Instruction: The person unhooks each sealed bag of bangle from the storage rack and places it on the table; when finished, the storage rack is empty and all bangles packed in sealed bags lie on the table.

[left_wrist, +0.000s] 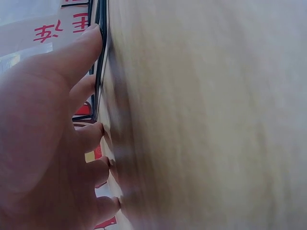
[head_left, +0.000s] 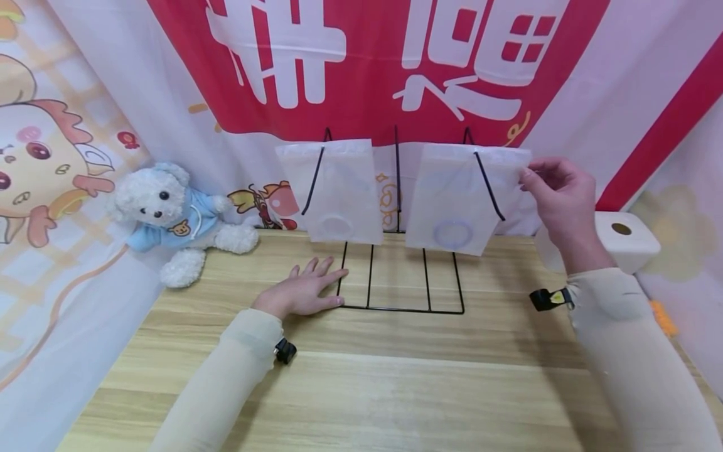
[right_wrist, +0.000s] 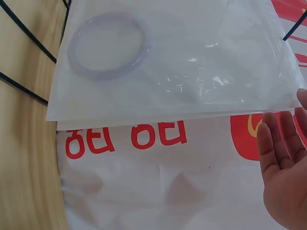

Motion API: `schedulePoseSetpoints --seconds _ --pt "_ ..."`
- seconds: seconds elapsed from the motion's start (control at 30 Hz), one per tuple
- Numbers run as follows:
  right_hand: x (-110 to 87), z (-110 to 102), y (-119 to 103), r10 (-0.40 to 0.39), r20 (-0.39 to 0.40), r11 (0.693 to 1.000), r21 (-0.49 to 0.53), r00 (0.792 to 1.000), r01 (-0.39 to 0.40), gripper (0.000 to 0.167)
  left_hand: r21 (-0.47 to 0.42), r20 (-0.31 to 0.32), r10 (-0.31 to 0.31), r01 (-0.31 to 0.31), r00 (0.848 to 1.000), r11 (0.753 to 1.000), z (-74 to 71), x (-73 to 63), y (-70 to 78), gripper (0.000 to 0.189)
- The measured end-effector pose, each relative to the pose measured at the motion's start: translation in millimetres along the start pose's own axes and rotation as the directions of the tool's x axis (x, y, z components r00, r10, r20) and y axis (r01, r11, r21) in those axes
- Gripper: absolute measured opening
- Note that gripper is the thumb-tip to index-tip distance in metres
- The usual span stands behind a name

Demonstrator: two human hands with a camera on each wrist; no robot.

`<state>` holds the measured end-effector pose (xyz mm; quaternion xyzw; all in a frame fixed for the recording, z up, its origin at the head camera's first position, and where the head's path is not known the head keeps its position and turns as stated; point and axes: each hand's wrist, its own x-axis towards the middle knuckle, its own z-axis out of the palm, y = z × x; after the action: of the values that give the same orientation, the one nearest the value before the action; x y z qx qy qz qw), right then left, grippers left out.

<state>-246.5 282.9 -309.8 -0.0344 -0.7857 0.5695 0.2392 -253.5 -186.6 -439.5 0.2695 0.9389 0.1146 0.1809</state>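
Right-side translucent plastic bag (head_left: 449, 198) hangs on the prong of a black wire rack (head_left: 415, 310), lavender ring (right_wrist: 103, 74) showing near its lower end. Right wrist view has a second edge behind the front film; can't tell if that's another bag or the back layer. Right hand (head_left: 565, 191) has the upper outer edge pinched between thumb and fingers. Expect the bag to be light, limp and a bit slick: glossy film, likely to crease or swing, could tear at the hang point if yanked sideways. Best hold is the flat top margin near the prong, clear of the ring. Ring looks stiff, probably light. Left hand (head_left: 305, 292) is spread flat, gripping nothing, thumb and index touching the base wire at its left side. A matching bag (head_left: 341, 188) hangs on the left prong. Rack stands on a wood-grain table (head_left: 361, 389), white teddy bear (head_left: 181, 216) to its left, white roll (head_left: 635, 242) to its right, printed curtain (head_left: 361, 81) behind.
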Motion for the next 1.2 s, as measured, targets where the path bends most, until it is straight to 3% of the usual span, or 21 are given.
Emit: schedulePoseSetpoints --seconds 0.63,0.9,1.2 --pt "3.5 -6.9 -5.8 0.033 0.06 0.999 0.025 0.998 -0.034 0.044 -0.012 0.009 0.002 -0.002 1.0 1.0 0.0 -0.3 -0.7 0.074" --pt "3.9 -10.0 -6.9 0.014 0.065 0.993 0.114 0.998 -0.021 0.041 -0.015 0.007 0.003 -0.003 1.0 1.0 -0.3 -0.5 -0.2 0.074" --pt "0.2 -8.1 -6.7 -0.009 0.024 1.0 0.013 1.0 0.008 0.042 -0.017 0.002 -0.001 0.001 1.0 1.0 1.1 -0.5 -0.8 0.074"
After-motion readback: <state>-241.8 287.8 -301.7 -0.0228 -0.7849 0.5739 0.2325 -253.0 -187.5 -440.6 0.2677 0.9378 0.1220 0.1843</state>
